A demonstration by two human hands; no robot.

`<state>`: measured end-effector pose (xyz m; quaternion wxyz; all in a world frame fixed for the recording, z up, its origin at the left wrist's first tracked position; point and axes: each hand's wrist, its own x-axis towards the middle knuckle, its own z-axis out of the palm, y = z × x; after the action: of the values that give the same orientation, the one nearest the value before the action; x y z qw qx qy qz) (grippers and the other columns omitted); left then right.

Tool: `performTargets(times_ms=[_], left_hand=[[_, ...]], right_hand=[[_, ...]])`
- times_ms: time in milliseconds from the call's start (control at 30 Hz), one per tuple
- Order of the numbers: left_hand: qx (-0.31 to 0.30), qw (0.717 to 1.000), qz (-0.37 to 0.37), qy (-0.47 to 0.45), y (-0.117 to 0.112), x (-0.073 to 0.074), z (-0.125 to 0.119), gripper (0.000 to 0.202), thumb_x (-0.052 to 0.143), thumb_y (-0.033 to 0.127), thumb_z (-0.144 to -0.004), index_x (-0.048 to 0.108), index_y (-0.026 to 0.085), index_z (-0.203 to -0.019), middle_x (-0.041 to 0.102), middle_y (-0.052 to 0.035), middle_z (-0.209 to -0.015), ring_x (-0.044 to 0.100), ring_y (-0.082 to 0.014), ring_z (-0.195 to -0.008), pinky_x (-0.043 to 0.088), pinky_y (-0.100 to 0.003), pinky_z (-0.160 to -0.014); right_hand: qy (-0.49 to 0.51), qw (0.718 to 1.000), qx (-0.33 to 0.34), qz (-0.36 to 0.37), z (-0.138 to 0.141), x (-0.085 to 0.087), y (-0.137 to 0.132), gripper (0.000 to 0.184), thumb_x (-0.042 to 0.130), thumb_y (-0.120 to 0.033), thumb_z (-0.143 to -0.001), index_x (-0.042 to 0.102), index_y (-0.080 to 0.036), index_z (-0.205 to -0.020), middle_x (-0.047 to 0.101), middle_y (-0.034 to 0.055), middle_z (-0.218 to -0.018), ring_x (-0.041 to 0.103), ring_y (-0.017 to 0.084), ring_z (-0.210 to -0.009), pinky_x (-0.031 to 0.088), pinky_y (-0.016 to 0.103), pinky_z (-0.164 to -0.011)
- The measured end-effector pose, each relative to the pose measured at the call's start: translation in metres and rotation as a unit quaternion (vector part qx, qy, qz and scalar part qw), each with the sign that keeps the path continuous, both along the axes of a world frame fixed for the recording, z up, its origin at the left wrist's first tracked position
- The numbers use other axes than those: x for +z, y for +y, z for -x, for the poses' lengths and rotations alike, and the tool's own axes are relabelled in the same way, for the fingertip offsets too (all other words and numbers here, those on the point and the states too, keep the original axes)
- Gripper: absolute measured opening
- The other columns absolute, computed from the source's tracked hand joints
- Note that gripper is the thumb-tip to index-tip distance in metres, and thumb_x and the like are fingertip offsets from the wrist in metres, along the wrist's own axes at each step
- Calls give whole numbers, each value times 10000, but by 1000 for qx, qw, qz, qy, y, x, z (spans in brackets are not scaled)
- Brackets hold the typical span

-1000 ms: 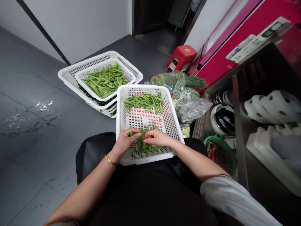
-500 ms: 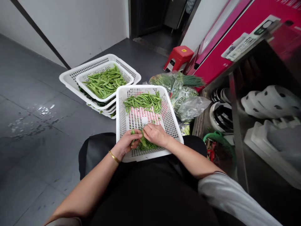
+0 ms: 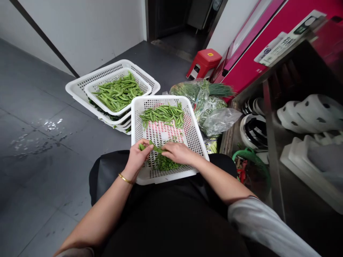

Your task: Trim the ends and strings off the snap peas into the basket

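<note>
My left hand [image 3: 138,157] is closed on green pea pods [image 3: 142,146], with their tips poking out between thumb and fingers. One pod [image 3: 156,147] stretches across to my right hand [image 3: 177,152], whose thumb and fingertips pinch its other end. Both hands are over the near half of a white perforated basket [image 3: 199,142] resting on my lap. Below my right hand lies a heap of small green trimmings [image 3: 166,162]. At the basket's far side is a pile of pea pods [image 3: 163,115].
To the left, stacked white baskets [image 3: 76,87] hold more pods [image 3: 118,92]. Bagged greens [image 3: 211,103] lie beyond my basket on the right. A red stool [image 3: 205,62] stands near the doorway. A green bin [image 3: 248,153] and a metal shelf [image 3: 276,185] are at my right.
My left hand has moved left and slightly up, away from my right hand, and a pod now spans the gap. More of the trimmings heap shows beneath.
</note>
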<state>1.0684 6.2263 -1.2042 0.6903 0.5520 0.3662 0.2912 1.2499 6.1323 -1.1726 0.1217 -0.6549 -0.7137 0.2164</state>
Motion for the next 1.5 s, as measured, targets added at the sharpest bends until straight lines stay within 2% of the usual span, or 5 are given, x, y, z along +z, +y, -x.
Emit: performTargets(times_ms=[267, 600, 900, 1133, 1500], left_hand=[[-158, 906, -371, 130, -5, 14, 7, 183, 648, 302, -753, 670, 188, -894, 587, -61, -872, 564, -157, -740, 447, -256, -655], [7, 991, 130, -38, -14, 17, -9, 249, 661, 366, -736, 541, 157, -674, 360, 76, -385, 267, -53, -319, 189, -180, -322], [-10, 918, 292, -267, 18, 19, 4, 170, 604, 291, -670, 573, 131, -619, 466, -5, -551, 450, -97, -484, 313, -179, -360], [-74, 935, 296, -183, 8, 9, -2, 303, 686, 296, -684, 615, 176, -953, 378, 75, -477, 296, -41, -353, 256, -158, -332], [-47, 993, 102, 22, -7, 6, -9, 266, 747, 332, -643, 617, 134, -764, 489, 58, -460, 380, -54, -343, 278, -174, -323]], right_hand=[[-137, 974, 181, 29, -1, 10, -7, 187, 446, -228, -903, 588, -146, -813, 617, 51, -745, 511, 126, -597, 292, 237, -547], [26, 976, -60, -206, 22, -11, 17, 303, 304, -233, -951, 571, -142, -841, 607, 68, -769, 552, 145, -735, 399, 251, -698], [4, 983, 11, 186, -60, -26, 41, 366, 549, -396, -843, 587, -199, -1149, 671, 44, -961, 621, 141, -787, 443, 233, -702], [-168, 957, -181, 153, -71, -71, 121, 265, 502, -176, -830, 625, -23, -1008, 631, 240, -1039, 606, 264, -987, 445, 317, -807], [312, 931, -83, 169, 8, -17, 7, 249, 496, -373, -845, 561, -145, -767, 503, -50, -548, 505, 76, -435, 390, 185, -459]])
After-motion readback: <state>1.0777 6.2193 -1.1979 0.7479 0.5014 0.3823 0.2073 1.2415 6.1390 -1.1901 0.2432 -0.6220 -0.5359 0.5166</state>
